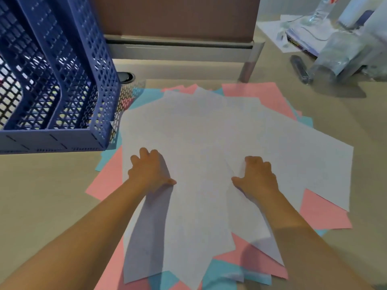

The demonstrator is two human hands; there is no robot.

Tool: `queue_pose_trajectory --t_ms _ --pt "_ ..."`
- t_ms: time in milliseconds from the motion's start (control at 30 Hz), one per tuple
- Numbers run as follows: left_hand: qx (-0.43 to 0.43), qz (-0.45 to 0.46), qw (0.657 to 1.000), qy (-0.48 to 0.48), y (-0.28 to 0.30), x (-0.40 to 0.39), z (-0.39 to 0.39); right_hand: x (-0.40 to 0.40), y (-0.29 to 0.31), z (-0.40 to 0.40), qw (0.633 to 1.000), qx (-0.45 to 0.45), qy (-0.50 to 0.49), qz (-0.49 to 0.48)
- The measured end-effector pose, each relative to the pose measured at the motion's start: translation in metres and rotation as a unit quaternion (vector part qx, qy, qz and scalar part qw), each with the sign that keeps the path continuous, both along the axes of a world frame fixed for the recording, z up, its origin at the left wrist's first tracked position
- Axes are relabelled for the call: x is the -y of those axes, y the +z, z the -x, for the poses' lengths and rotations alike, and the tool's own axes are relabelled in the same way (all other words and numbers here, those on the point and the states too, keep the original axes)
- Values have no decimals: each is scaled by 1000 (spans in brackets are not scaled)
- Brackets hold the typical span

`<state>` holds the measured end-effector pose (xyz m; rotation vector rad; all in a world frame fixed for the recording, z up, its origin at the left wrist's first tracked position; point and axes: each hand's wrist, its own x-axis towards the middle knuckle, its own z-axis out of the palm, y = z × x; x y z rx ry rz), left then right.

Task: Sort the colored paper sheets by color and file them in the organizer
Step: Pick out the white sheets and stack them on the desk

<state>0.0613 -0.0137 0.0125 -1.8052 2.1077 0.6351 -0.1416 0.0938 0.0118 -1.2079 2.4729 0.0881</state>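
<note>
Both hands rest palm down on the paper spread. The left hand (149, 171) presses the white sheets (205, 143) with its fingers bent at the knuckles and the thumb extended to the right; it grips nothing. The right hand (257, 176) lies likewise, with fingers bent onto the paper and the thumb pointing left; whether it pinches a sheet edge cannot be told.

The white sheets are fanned on top and overlap one another. Pink sheets (106, 178) and blue sheets (222, 277) lie under them and show only at the margins on all sides.

The blue perforated organizer (62, 84) stands at the left rear on the table (41, 195). Its front right corner overlaps the far left edge of the spread.

The table is beige. Bare surface lies to the left of the spread in front of the organizer, and to the right of the spread. A brown partition (178, 15) runs along the rear edge. Blurred clear-plastic clutter (343, 55) and a dark pen-like item (300, 69) lie at the right rear, well apart from the sheets.
</note>
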Motion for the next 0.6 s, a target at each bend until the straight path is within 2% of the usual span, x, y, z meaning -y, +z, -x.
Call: queue_pose_trajectory --t_ms 100,167,233,300,400,500,533,600 --pt "-23 -35 998 43 -3 4 5 6 3 -9 1000 -17 11 2" --pt "-68 -55 994 69 -4 7 3 8 2 -13 999 -40 16 1" --pt "-106 -70 990 59 -6 13 0 9 4 -13 999 -52 -5 8" --pt "-141 -61 987 42 -7 20 -6 11 8 -10 998 -33 -47 21" --pt "-211 -19 973 95 -10 32 -13 18 21 -8 996 15 -67 49" --pt "-285 -7 941 185 -14 45 -18 31 32 -20 986 134 -38 88" --pt "-306 -16 932 194 -12 47 -17 36 34 -26 974 201 -35 102" --pt "-356 -61 904 229 -9 49 -11 43 36 -39 923 356 -78 125"
